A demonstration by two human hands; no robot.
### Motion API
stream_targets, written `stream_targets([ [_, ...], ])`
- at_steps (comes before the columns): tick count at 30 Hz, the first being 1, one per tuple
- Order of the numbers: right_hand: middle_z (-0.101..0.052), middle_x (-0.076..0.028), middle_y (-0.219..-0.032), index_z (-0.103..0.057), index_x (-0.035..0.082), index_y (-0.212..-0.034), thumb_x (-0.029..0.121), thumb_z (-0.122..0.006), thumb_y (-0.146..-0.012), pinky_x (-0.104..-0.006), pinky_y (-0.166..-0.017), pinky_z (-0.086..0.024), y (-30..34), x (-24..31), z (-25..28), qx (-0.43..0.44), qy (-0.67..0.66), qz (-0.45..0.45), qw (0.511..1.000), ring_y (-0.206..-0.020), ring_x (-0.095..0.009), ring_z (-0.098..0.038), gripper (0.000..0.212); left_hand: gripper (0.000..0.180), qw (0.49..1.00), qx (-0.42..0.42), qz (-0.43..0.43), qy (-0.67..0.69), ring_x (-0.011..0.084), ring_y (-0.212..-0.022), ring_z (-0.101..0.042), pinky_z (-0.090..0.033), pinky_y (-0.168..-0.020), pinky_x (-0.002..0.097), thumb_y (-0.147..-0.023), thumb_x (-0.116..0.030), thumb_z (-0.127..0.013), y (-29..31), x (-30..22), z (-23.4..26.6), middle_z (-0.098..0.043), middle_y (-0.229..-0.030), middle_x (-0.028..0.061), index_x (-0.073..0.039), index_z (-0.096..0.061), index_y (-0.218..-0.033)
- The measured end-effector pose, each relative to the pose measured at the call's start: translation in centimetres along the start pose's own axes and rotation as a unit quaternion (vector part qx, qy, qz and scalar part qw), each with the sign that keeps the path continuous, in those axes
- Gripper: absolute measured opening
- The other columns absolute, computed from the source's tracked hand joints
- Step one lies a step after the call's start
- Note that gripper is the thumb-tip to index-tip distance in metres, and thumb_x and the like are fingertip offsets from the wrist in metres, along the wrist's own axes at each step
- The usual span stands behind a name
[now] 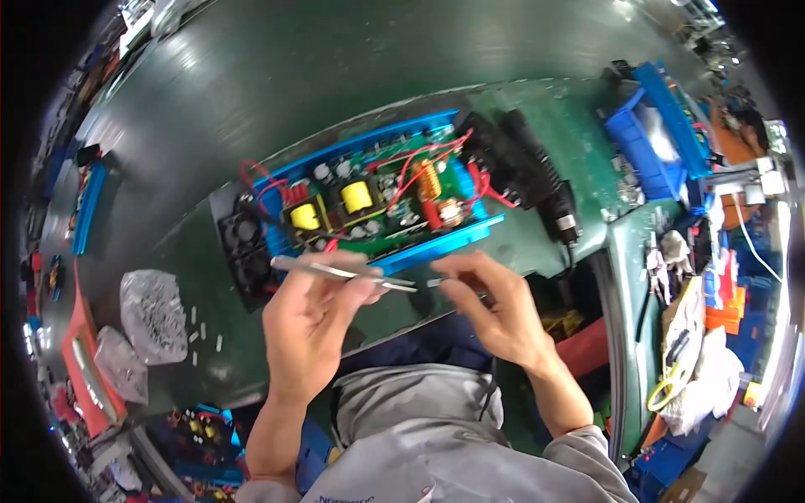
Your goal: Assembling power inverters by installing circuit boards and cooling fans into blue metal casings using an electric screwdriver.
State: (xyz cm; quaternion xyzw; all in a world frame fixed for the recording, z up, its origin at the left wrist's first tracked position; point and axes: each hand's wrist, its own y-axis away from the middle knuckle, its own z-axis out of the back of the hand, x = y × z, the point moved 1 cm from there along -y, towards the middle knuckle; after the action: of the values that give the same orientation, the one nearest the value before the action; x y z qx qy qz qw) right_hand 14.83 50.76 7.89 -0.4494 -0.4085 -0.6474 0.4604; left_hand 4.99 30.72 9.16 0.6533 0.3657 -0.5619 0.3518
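Two hands work above the near edge of one green worktop [239, 373]. The left hand [303, 323], in the lower middle of the frame, has its grip closed on one pair of metal tweezers [394, 283], thumb and fingers pinched on the shanks and the tips pointing right. The right hand [507, 318], just right of centre, has its grip nearly closed: thumb and forefinger pinch one small pale piece [434, 283], which sits just beside the tweezer tips, with a slight gap.

Behind the hands, mid-frame, lies one blue case [440, 245], open-topped, its two long walls flanking a board. On the board are two yellow blocks [356, 197], and several red wires run above it; their exact number cannot be told. Two black fans [243, 230] stand at the case's left end. One long black tool [549, 189] lies to the right of the case; its pale label is too small to read.

At lower left, two clear bags [153, 317] lie side by side, with five loose bits [220, 343] scattered just right of them. Dark lettering, partly cut off, crosses the grey shirt [411, 465] at the lower edge.
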Motion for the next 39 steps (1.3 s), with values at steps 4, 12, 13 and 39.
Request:
stream_targets([
  [4,-0.062,-0.006,-0.096,-0.067,0.000,-0.112,0.005,-0.057,-0.103,-0.0248,-0.067,-0.048,-0.2,-0.7,0.5,0.021,0.005,0.063,0.998,-0.075,-0.011,-0.059,0.015,0.026,0.999,0.004,0.041,0.002,0.0208,-0.098,-0.071,-0.059,-0.088,0.0323,-0.098,-0.004,-0.067,-0.3,-0.4,-0.8,-0.072,-0.106,0.0159,0.008,-0.059,-0.119],
  [12,-0.067,-0.010,-0.095,-0.069,0.001,-0.110,0.003,-0.060,-0.100,-0.0292,-0.070,-0.052,0.0,-0.8,-0.1,0.003,0.036,0.124,0.992,-0.079,-0.016,-0.064,0.014,0.023,0.997,0.015,0.038,-0.068,0.0190,-0.093,-0.073,-0.057,-0.083,0.0294,-0.097,-0.006,-0.069,0.1,0.2,-1.1,-0.073,-0.103,0.0148,0.006,-0.061,-0.114],
  [13,-0.067,-0.010,-0.095,-0.069,0.001,-0.111,0.003,-0.062,-0.099,-0.0296,-0.072,-0.052,0.3,-0.9,-0.1,-0.007,0.033,0.127,0.991,-0.080,-0.017,-0.065,0.014,0.020,0.996,0.016,0.046,-0.071,0.0184,-0.091,-0.073,-0.057,-0.080,0.0284,-0.097,-0.006,-0.069,0.4,0.2,-1.3,-0.073,-0.103,0.0146,0.005,-0.061,-0.112],
  [39,-0.059,0.000,-0.086,-0.054,0.003,-0.130,0.015,-0.078,-0.076,-0.0235,-0.065,-0.045,14.8,-8.6,0.7,-0.152,-0.276,-0.271,0.909,-0.074,-0.007,-0.055,0.061,0.018,0.873,-0.050,-0.264,-0.407,0.0211,-0.083,-0.072,-0.059,-0.078,0.0288,-0.096,0.007,-0.063,-3.1,3.9,-0.1,-0.071,-0.103,0.0203,0.009,-0.057,-0.113],
])
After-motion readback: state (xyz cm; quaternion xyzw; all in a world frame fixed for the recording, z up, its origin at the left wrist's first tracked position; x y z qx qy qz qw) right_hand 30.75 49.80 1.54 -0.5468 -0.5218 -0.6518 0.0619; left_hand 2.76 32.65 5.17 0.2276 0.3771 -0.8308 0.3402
